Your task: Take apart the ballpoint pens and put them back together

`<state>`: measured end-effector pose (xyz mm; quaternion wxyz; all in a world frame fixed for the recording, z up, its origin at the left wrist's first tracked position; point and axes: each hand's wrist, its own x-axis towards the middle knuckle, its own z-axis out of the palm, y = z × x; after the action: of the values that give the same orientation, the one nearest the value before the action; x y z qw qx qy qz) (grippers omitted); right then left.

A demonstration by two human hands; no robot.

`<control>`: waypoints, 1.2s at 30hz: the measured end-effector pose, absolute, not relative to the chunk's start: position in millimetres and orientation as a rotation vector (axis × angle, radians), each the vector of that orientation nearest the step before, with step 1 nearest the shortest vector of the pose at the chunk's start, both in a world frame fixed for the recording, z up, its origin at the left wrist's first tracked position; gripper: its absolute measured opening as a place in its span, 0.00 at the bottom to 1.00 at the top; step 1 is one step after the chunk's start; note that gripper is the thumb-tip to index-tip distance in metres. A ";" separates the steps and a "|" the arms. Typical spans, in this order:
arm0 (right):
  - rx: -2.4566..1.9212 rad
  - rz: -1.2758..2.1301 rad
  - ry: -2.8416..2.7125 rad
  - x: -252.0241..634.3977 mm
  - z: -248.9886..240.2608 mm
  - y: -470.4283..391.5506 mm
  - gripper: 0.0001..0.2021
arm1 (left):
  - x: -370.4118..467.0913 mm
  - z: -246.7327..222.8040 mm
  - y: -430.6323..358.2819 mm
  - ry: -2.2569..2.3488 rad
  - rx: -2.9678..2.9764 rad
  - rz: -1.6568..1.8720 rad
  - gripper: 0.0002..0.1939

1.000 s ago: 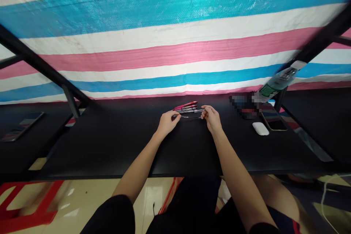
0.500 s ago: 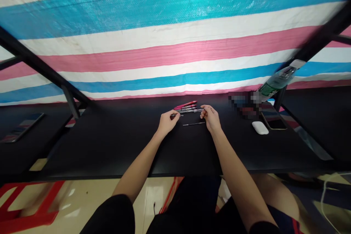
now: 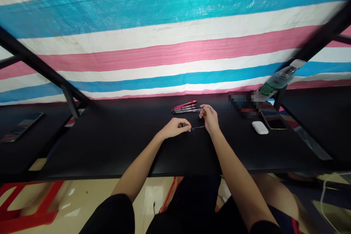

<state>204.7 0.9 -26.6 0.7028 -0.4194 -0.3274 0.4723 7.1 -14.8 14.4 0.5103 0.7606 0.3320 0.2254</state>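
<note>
My left hand rests on the black table, fingers closed on the left end of a thin dark pen refill. The refill runs right toward my right wrist. My right hand sits just behind the refill, with thumb and forefinger pinched at the right end of a clear pen barrel. That barrel lies with a few red and pink pens at the back of the table. What the fingertips hold is too small to make out.
A white earbud case and a dark phone lie to the right, with a tilted water bottle behind them. Another phone lies far left. Black frame bars cross both sides. A striped tarp hangs behind.
The refill went from between both hands to lying on the table. My left hand then came down toward me and closed on its left end. My right hand barely moved.
</note>
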 end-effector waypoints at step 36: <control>-0.876 1.142 -0.624 219.5 -20.8 0.3 0.12 | 1.9 11.9 4.1 0.869 0.674 1.022 0.16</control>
<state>219.5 0.3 -20.8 0.7077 -0.3945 -0.2809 0.5144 1.9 4.1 11.9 0.7310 0.3064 0.3949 0.4645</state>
